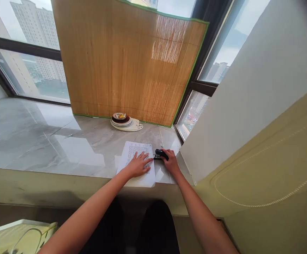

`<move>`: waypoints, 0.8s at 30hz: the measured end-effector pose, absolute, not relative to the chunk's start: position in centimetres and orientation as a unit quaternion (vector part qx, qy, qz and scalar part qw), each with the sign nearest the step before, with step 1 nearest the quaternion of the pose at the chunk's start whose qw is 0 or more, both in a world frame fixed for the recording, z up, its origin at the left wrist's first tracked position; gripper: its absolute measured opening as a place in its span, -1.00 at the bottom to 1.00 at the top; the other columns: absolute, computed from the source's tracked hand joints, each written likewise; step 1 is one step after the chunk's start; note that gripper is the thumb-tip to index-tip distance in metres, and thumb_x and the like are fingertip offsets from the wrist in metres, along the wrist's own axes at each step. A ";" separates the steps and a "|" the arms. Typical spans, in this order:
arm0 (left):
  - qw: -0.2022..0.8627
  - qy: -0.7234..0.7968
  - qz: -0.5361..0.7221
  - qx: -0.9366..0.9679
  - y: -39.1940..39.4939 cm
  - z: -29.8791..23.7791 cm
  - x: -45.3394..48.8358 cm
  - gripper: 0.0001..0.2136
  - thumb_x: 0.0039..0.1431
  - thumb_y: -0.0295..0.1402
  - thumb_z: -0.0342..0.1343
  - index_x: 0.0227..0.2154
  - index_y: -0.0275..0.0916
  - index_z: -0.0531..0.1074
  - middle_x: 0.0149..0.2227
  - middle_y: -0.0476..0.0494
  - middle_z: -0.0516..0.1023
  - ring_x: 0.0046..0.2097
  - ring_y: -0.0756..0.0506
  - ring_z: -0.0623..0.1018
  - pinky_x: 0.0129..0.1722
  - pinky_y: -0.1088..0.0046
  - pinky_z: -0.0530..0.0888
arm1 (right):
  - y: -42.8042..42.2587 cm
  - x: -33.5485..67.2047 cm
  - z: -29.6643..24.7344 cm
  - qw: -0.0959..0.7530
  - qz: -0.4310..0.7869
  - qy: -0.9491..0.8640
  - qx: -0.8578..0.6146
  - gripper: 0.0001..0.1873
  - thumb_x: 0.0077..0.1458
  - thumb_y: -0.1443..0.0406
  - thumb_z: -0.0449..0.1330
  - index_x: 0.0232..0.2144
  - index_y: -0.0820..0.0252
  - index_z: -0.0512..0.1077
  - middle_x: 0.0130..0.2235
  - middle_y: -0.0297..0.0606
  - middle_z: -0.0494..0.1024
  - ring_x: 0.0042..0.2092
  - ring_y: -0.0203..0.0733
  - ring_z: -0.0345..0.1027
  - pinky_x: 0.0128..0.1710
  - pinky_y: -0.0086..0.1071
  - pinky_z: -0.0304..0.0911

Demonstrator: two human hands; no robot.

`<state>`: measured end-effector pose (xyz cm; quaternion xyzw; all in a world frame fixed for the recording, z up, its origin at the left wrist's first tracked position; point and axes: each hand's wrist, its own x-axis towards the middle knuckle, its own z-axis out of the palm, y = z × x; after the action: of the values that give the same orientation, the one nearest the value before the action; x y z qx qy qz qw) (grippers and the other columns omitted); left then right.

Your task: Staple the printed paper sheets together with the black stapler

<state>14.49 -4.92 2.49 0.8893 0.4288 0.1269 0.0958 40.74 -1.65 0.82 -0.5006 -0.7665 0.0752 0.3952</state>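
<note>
Sill [63,141]: left hand [139,165] flat on paper [132,150]; right [171,163] around stapler [160,153]

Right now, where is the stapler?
In the head view, the stapler sits on the sill right of centre, under the right hand, at the right edge of the paper that the left hand holds flat.

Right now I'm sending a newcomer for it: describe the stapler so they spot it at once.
From the bamboo mat at the back, come forward over the marble sill to the printed sheet at its front edge. The stapler lies at that sheet's right edge, under the right hand. It alone is small and black; the plates behind are broad and round.
</note>
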 end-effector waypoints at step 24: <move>0.125 0.429 0.164 0.879 -6.1 0.8 17.0 -0.43 0.33 0.05 0.01 0.36 0.16 0.19 0.51 -0.15 -0.12 0.47 -0.50 -0.09 0.31 -0.43 -0.23 | -2.4 39.7 1.3 0.265 -0.036 -0.833 -0.485 -0.33 0.27 0.47 0.00 0.33 -0.21 0.26 0.07 -0.16 0.41 0.01 0.05 0.24 0.03 -0.06 0.20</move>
<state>16.98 -6.07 0.85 0.8792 0.4293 0.1641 0.1252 39.74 -2.44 1.26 -0.4853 -0.8325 -0.0362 0.2647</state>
